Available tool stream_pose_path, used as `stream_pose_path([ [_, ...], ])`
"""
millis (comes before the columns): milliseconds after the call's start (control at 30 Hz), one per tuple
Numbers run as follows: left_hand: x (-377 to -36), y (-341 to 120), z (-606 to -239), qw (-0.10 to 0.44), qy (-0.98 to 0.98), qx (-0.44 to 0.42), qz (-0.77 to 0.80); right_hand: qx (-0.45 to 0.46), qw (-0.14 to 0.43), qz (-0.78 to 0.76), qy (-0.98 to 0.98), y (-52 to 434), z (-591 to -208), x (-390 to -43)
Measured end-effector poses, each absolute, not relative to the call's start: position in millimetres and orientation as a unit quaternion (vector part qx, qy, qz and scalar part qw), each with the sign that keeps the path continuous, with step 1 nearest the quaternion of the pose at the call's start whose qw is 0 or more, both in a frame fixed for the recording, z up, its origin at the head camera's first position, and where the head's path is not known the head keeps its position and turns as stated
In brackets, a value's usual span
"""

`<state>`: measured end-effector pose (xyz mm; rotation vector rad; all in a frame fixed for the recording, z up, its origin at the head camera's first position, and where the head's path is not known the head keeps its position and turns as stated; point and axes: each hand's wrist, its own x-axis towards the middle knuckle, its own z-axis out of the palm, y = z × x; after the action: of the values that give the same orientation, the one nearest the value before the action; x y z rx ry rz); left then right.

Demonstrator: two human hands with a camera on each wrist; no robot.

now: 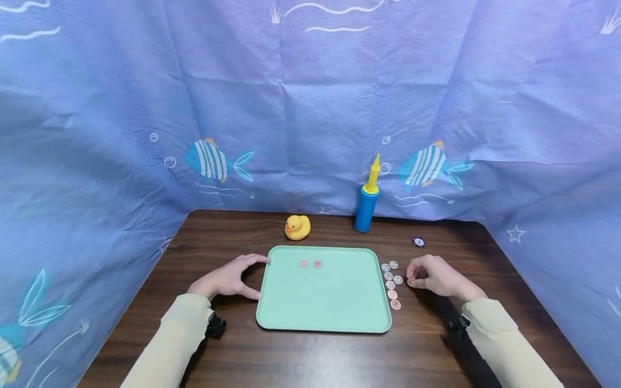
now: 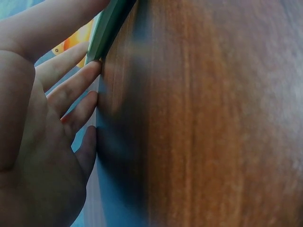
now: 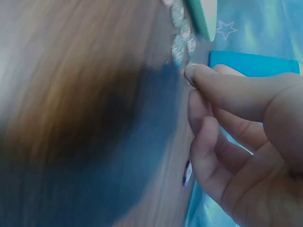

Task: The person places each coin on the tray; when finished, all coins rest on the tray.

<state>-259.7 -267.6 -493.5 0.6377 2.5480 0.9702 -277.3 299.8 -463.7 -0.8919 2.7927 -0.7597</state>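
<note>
- Head view: We found the mint tray flat on the brown table, with two copper coins lying apart near its far rim. The left hand was spread at the tray's left edge. We judged light bracing sufficient there; a hard push could have driven the tray into the loose coins grouped just beside its right edge. The right hand stood on the far side of that group.
- Left wrist view: We noted fairly straight fingers near the tray's edge, with none wrapped round it. We considered this adequate for steadying.
- Right wrist view: We observed thumb and forefinger brought together near the silver coins, the other fingers curled. We could not tell whether a coin was pinched between them. In our judgement, flat coins called for tipping one edge up with a nail, then a rim grip, without brushing neighbours.
</note>
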Motion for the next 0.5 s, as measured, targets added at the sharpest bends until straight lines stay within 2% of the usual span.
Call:
stream_pose_path([
  [267,-257.1,-273.0,-494.0,0.164,0.899,0.222,0.339,-0.314,0.036,-0.293,0.902,270.2,-456.3,-290.7],
  [500,-260.4,-267.1,-493.4,0.162,0.896,0.233,0.341,-0.301,0.069,-0.312,0.898,239.6,-444.7,-293.6],
])
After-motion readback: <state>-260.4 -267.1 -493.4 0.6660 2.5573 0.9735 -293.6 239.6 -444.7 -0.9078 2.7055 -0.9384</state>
